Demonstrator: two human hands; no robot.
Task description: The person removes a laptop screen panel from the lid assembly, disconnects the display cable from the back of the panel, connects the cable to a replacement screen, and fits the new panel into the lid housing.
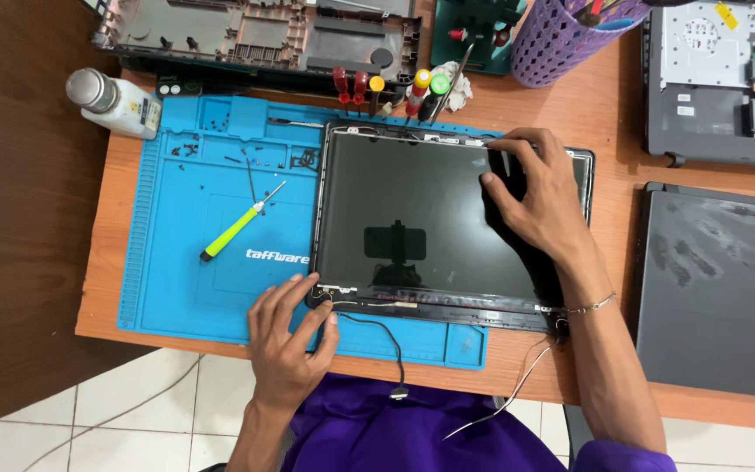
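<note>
Risk sat mostly with the thin, dark, glossy rectangular laptop screen panel (430,227), which lay in its black plastic lid frame on the desk (622,140) between the two hands. The left hand (286,336) rested flat and spread at the panel's near left corner, fingertips on the metal bracket there, gripping nothing. The right hand (539,188) pressed down with curled fingers on the panel's far right corner, thumb on the glass; it seemed to pinch the edge, though a full grip could not be told. Uneven pressure at those opposite corners could have flexed and cracked the glass. The thin black cable (386,336) trailing from beside the left hand over the desk's near edge, and the pale wires (517,385) under the right forearm, could have snagged on a sleeve and torn loose.

Room was tight. Beyond the right hand stood red and yellow screwdriver handles (386,87) and a purple mesh cup (561,39); outside the right wrist lay a closed grey laptop (718,288). Left of the left hand the blue silicone mat (185,288) offered open space, apart from a lime-green screwdriver (238,225) and small loose screws (190,149) that a sweep could scatter.
</note>
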